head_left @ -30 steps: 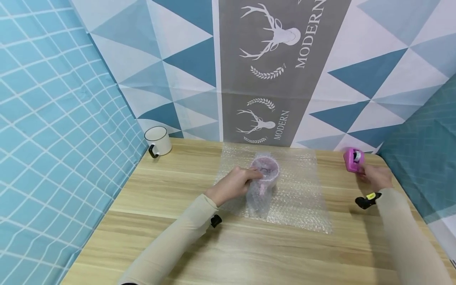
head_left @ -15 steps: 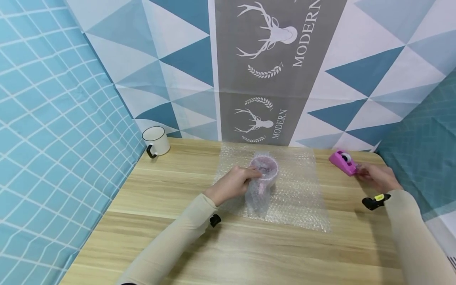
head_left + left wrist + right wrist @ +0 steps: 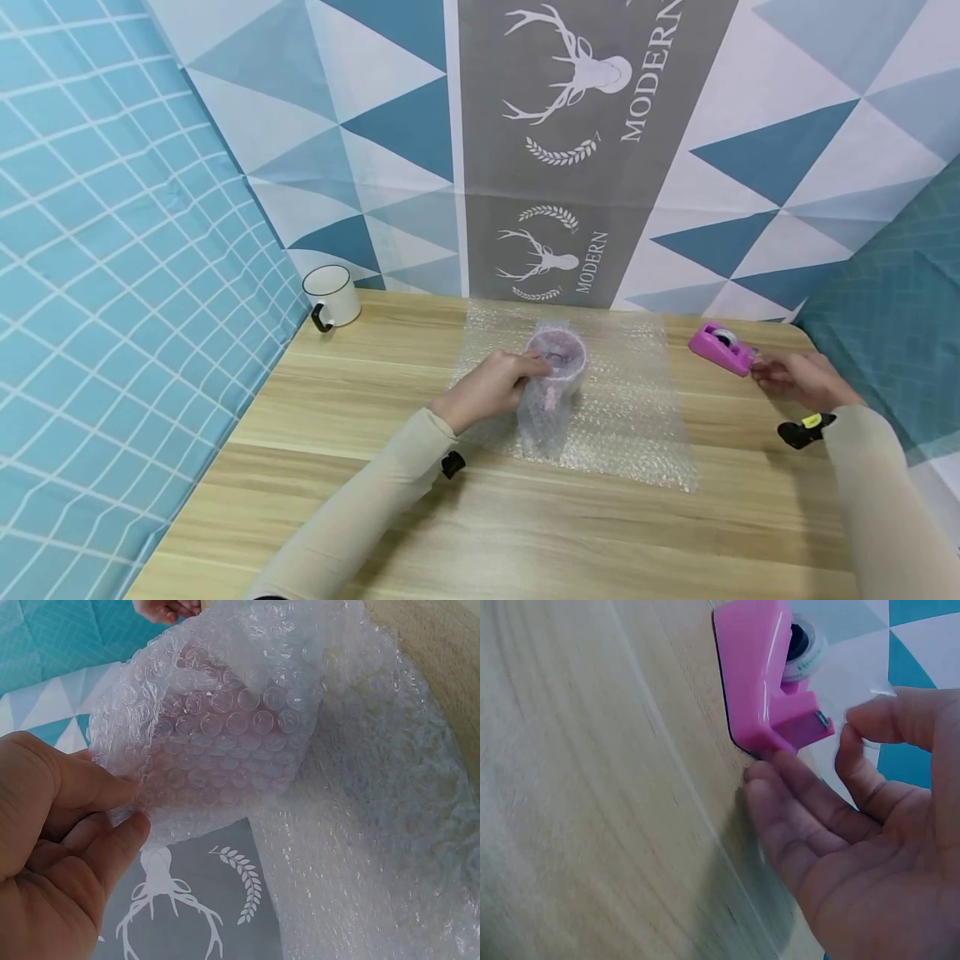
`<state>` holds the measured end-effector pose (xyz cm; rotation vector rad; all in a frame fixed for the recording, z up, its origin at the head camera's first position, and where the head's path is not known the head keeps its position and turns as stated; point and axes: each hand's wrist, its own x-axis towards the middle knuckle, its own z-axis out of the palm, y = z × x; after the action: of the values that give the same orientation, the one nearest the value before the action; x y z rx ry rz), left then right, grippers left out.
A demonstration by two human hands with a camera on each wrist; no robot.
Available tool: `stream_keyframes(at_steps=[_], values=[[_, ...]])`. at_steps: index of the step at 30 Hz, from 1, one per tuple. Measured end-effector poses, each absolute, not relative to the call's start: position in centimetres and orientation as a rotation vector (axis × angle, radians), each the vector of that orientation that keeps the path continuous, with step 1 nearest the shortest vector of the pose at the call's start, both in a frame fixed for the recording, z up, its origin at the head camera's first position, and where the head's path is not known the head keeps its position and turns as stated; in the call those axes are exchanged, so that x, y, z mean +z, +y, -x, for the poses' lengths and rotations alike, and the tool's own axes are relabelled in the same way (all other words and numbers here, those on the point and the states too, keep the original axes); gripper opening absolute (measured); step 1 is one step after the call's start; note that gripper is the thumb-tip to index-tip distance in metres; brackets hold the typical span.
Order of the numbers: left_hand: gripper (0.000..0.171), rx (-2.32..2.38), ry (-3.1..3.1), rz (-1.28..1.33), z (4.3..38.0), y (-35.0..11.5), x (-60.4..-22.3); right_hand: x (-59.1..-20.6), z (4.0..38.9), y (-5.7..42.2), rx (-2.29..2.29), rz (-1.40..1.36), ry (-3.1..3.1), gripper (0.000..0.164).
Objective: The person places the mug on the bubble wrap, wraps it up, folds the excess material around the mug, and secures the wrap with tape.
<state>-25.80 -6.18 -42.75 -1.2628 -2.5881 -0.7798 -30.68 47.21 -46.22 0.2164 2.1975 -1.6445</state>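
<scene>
Near the table's middle, a pink mug (image 3: 573, 373) stands wrapped in bubble wrap (image 3: 232, 724). My left hand (image 3: 491, 387) pinches the wrap between thumb and fingers at the mug's rim. A flat bubble wrap sheet (image 3: 637, 425) lies beneath. At the right, my right hand (image 3: 806, 379) is at the front end of a pink tape dispenser (image 3: 718, 350). In the right wrist view, thumb and forefinger pinch a strip of clear tape (image 3: 883, 693) by the cutter, and other fingertips touch the dispenser's lower end. Most of the strip is hard to see.
A white enamel mug (image 3: 332, 296) with a black handle stands at the table's back left corner. Patterned cloth (image 3: 390, 150) hangs behind the wooden table (image 3: 525, 533), with blue gridded cloth (image 3: 112, 275) at the left.
The tape dispenser has turned, its front end now toward my right hand, and shifted left. My right hand has drawn slightly right. The left hand stays on the wrap.
</scene>
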Motion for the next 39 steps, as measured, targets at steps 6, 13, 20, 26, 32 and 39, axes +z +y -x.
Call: stream_keyframes(at_steps=[6, 13, 20, 26, 32, 39], values=[[0.039, -0.772, -2.593, 1.265, 26.0, -5.9, -42.8, -46.3, 30.3, 47.0, -1.808, -0.22, 2.034, 0.018], [0.038, -0.763, -2.618, 1.24, 26.1, -5.7, -42.7, -45.9, 30.7, 45.9, -1.958, -0.174, 1.599, 0.031], [0.04, -0.761, -2.612, 1.255, 26.2, -5.7, -42.7, -45.6, 30.7, 44.2, -2.125, -0.339, 1.237, 0.025], [0.04, -0.764, -2.615, 1.263, 26.0, -5.7, -42.7, -46.3, 31.0, 42.7, -2.193, -0.365, 1.318, 0.022], [0.04, -0.778, -2.594, 1.278, 25.9, -5.9, -42.7, -46.9, 30.9, 42.0, -2.072, -0.377, 1.687, 0.014], [0.04, -0.782, -2.571, 1.28, 25.9, -6.1, -42.7, -46.9, 31.0, 41.9, -1.775, -0.327, 2.051, 0.049]])
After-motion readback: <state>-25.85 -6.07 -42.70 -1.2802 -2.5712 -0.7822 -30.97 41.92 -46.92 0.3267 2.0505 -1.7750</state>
